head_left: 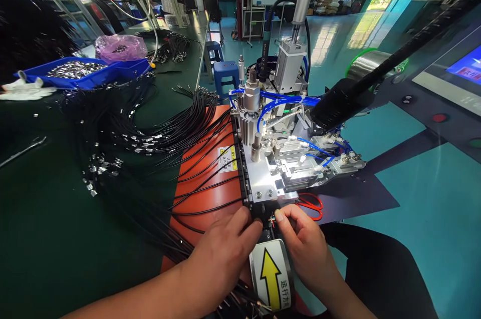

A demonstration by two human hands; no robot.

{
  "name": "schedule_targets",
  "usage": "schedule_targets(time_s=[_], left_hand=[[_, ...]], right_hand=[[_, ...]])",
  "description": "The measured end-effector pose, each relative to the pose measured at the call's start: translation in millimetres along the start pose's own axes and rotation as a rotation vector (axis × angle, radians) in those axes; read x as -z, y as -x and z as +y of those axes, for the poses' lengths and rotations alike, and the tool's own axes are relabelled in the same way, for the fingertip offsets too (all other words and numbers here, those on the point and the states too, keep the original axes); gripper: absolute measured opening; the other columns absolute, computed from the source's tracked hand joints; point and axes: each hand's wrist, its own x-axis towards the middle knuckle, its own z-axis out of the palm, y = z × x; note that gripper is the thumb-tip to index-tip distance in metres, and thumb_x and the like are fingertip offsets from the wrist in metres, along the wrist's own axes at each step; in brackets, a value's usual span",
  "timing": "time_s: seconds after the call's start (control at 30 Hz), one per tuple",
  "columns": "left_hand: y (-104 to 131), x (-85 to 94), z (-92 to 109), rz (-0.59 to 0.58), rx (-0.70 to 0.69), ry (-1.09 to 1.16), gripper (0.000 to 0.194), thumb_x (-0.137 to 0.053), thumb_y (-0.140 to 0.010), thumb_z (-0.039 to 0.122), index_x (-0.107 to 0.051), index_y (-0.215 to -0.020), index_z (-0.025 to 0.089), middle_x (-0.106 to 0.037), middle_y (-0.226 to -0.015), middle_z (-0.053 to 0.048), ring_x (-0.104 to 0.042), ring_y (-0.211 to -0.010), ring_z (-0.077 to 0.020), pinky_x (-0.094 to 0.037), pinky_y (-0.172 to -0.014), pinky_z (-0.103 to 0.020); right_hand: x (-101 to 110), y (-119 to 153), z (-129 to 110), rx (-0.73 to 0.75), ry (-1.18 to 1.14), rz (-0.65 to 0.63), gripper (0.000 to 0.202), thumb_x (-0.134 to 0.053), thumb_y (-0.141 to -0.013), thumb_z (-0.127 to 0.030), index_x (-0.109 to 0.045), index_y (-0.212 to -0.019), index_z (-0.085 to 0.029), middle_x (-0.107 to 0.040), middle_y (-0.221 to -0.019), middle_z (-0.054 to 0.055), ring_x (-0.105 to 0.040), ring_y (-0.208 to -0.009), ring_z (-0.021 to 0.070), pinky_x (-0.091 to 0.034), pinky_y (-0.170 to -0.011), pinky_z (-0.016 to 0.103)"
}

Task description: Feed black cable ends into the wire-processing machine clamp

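Observation:
My left hand is closed at the front edge of a metal machine, thumb and forefinger pressed together on what looks like a black cable, mostly hidden by the fingers. Just right of it, my right hand pinches thin coloured wires at the cable's end. Below the fingers lies a white plate with a yellow arrow. Several black cables run across an orange-red sloped cover into the machine's left side.
Red-handled scissors lie behind my right hand. A black hose slants over the machine; a wire spool and control panel stand right. On the dark green table are cable bundles, a blue tray of metal parts and a pink bag.

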Motion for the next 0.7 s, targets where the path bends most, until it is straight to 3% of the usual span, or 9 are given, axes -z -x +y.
schedule_targets(time_s=[0.4, 0.7], left_hand=[[-3.6, 6.9, 2.1, -0.048, -0.025, -0.041, 0.022, -0.044, -0.092, 0.006, -0.062, -0.103, 0.013, -0.059, -0.094, -0.011, -0.059, -0.075, -0.0244, -0.057, -0.062, -0.039], [-2.5, 6.7, -0.5, -0.043, -0.053, -0.052, 0.022, -0.046, -0.088, 0.003, -0.061, -0.101, 0.014, -0.058, -0.093, -0.009, -0.059, -0.074, -0.0238, -0.057, -0.061, -0.039]], right_hand=[[-6.9, 0.7, 2.7, 0.034, 0.048, 0.056, 0.037, -0.041, -0.099, -0.051, -0.057, -0.081, -0.022, -0.061, -0.075, 0.001, -0.057, -0.072, 0.0200, -0.043, -0.067, 0.031], [-5.7, -1.0, 2.6, -0.043, 0.021, 0.055, 0.037, -0.044, -0.098, -0.050, -0.059, -0.079, -0.022, -0.064, -0.073, 0.001, -0.061, -0.070, 0.0205, -0.046, -0.064, 0.030]])
